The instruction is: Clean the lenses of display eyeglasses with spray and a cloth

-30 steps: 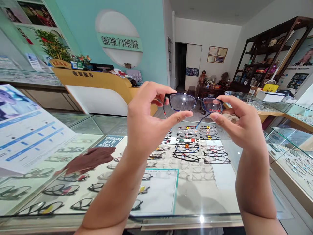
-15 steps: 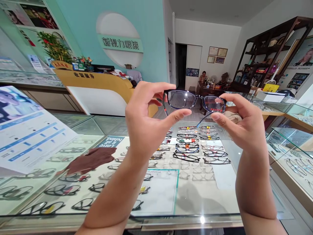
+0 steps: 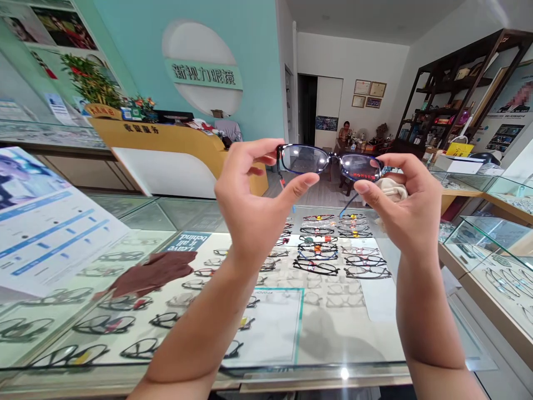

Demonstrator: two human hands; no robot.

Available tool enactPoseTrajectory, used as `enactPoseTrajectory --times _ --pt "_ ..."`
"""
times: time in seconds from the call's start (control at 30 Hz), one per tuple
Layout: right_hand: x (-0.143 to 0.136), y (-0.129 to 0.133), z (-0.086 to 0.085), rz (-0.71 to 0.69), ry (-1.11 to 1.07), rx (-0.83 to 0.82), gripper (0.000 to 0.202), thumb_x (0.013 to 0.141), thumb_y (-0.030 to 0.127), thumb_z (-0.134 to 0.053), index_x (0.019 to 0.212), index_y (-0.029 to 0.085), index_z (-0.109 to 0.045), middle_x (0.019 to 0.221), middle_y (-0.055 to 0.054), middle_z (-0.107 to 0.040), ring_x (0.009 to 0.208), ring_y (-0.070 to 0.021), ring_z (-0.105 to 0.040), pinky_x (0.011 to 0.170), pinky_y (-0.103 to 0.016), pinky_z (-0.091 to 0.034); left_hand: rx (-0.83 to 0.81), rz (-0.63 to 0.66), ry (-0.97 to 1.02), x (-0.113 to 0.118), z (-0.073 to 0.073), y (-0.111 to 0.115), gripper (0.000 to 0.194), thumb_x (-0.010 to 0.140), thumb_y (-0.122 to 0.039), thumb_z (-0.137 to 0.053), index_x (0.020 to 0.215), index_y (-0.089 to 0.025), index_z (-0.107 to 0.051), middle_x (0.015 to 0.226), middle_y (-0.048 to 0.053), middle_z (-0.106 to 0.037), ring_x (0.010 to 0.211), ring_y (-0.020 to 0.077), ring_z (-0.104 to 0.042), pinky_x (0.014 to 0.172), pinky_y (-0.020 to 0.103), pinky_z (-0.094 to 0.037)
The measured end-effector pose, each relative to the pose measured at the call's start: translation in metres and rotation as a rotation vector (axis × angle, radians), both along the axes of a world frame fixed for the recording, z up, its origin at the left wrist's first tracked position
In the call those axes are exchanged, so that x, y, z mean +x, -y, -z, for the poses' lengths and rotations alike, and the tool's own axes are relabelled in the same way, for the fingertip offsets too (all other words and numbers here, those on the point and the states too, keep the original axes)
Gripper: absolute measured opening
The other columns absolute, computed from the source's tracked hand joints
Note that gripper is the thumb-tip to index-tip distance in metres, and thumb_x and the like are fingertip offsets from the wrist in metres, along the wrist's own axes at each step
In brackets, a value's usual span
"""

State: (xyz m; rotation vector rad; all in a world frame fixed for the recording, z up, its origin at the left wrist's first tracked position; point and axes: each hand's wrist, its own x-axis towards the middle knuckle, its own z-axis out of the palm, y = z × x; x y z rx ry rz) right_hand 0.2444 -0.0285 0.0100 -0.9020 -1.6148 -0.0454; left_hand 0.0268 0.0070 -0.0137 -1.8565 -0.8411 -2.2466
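A pair of dark-framed eyeglasses (image 3: pixel 333 158) is held up above the glass counter, lenses toward the far side of the room. Red lettering shows on the right lens, and the temples hang down with blue tips. My left hand (image 3: pixel 260 189) pinches the left end of the frame between thumb and fingers. At the other end, my right hand (image 3: pixel 402 197) grips the frame the same way. A pale cloth (image 3: pixel 391 190) is bunched in the right hand, partly hidden by the thumb and palm. Rows of eyeglasses (image 3: pixel 318 253) lie below, beyond the wrists.
A brown cloth (image 3: pixel 154 272) lies on the glass display counter (image 3: pixel 345 344), left of my forearm. A folded printed card (image 3: pixel 54 233) stands at the far left. More glass cases (image 3: pixel 491 244) run along the right. A person (image 3: pixel 345 131) sits at a distant table.
The eyeglasses have tilted, their left end rising slightly and the temples swinging lower. My right hand has shifted a little left, and more of the pale cloth shows.
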Motion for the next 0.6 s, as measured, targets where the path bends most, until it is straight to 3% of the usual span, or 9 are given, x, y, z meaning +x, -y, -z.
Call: enactPoseTrajectory --times 0.13,0.3,0.6 --pt "-0.012 0.001 0.005 0.072 -0.005 0.131 0.040 0.093 0.054 -0.079 0.117 0.027 -0.062 0.096 -0.004 -0.072 0.081 -0.0201 -0.072 0.064 -0.033 -0.058 -0.130 0.132 -0.016 -0.006 0.002 -0.017 0.055 0.078 -0.067 -0.089 0.116 -0.031 -0.074 0.109 0.005 -0.077 0.102 0.0237 -0.074 0.087 0.039 -0.059" --pt "-0.014 0.001 0.006 0.071 0.017 0.144 0.037 0.095 0.051 -0.077 0.121 0.029 -0.062 0.113 -0.009 -0.072 0.095 -0.0245 -0.074 0.070 -0.037 -0.063 -0.162 0.191 -0.034 -0.007 0.003 -0.023 0.059 0.077 -0.067 -0.089 0.120 -0.029 -0.073 0.111 0.006 -0.078 0.097 0.0219 -0.075 0.084 0.036 -0.060" --pt "-0.011 0.004 0.001 0.008 -0.047 0.216 0.035 0.087 0.040 -0.087 0.110 0.026 -0.065 0.106 -0.005 -0.073 0.081 -0.0188 -0.072 0.071 -0.036 -0.062 -0.167 0.221 -0.031 -0.001 0.003 -0.019 0.060 0.077 -0.070 -0.087 0.118 -0.028 -0.074 0.113 0.008 -0.078 0.096 0.0219 -0.075 0.084 0.036 -0.059"
